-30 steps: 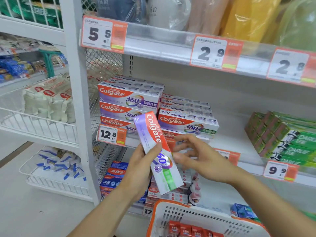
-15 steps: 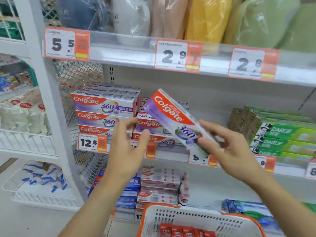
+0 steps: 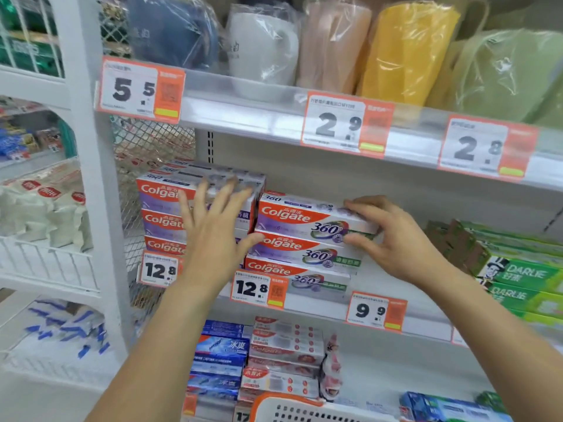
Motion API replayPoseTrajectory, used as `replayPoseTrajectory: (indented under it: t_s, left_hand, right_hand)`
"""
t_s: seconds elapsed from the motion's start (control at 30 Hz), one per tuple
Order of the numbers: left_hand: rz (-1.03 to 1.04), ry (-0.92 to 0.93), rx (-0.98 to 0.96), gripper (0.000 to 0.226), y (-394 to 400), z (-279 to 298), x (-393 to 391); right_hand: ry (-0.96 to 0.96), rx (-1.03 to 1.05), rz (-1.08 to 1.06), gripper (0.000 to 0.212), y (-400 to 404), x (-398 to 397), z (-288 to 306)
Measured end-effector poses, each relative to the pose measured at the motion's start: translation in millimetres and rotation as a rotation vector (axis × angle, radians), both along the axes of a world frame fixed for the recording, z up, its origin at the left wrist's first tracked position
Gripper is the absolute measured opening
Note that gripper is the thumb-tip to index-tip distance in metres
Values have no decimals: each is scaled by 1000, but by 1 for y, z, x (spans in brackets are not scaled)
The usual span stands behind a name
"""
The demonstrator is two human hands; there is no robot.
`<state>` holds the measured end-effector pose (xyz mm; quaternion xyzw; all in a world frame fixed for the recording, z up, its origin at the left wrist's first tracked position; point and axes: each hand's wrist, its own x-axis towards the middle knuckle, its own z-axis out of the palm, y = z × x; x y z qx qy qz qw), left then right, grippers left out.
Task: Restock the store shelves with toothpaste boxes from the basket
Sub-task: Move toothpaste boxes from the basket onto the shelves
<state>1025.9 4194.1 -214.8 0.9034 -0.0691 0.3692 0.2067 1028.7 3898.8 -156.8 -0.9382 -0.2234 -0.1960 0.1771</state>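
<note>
1. There is one view only, a wide-angle head camera, so no second view overlaps it.
2. It faces forward and slightly down at the shelves (image 3: 396, 327), close in.
3. Both forearms reach up from the bottom edge; the right hand (image 3: 396, 239) grips a box (image 3: 304, 216) near the centre, with the left hand (image 3: 213, 226) just beside it.
4. The basket (image 3: 292, 406) rim shows at the bottom edge, below the grip.

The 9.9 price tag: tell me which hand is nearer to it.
Right. The right hand grips the top Colgate box just above the 9.9 price tag; the left hand is farther left, by the taller stack.
</note>
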Motion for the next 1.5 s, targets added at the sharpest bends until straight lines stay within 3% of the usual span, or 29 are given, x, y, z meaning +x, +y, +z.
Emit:
replayPoseTrajectory:
  t_s: [0.13, 0.27, 0.73, 1.0, 1.5]
  left_hand:
    - [9, -5, -13, 78, -2, -4, 0]
    - [28, -7, -7, 78, -4, -6, 0]
    - [10, 16, -29, 72, -2, -4, 1]
    - [-3, -3, -93, 55, -4, -4, 3]
    - [4, 2, -82, 63, -1, -4, 4]
  right_hand:
    - [104, 210, -144, 85, 2, -18, -15]
    - [195, 364, -181, 85, 17, -26, -31]
    - [216, 405, -161, 74, 7, -17, -27]
    - [223, 390, -137, 73, 9, -21, -24]
    - [239, 369, -110, 72, 9, -18, -18]
